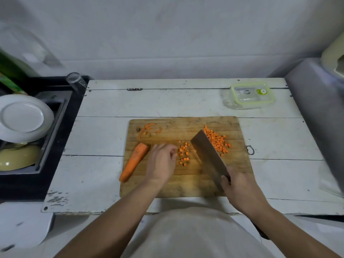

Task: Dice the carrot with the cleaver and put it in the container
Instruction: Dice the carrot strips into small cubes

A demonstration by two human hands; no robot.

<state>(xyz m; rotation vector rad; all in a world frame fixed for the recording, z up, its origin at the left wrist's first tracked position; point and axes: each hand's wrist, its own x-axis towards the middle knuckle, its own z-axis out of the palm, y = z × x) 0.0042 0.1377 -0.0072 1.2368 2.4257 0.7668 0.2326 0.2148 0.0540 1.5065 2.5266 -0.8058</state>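
Carrot (134,162) remainder on board (167,185), left side, uncut. Big dice pile (216,141) behind cleaver (208,155), small batch (184,153) in front; blade angled, likely sweeping the batch into the pile. Right hand (237,190) wraps handle. Left hand (161,162) hovers between carrot and dice, fingers loosely curled, holding nothing. Container (251,95) far right on table (104,135), lid on.

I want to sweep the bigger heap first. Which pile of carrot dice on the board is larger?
The pile of dice right of the cleaver blade, toward the board's far right, is larger and denser. The small scatter between the left hand and the cleaver holds far fewer.
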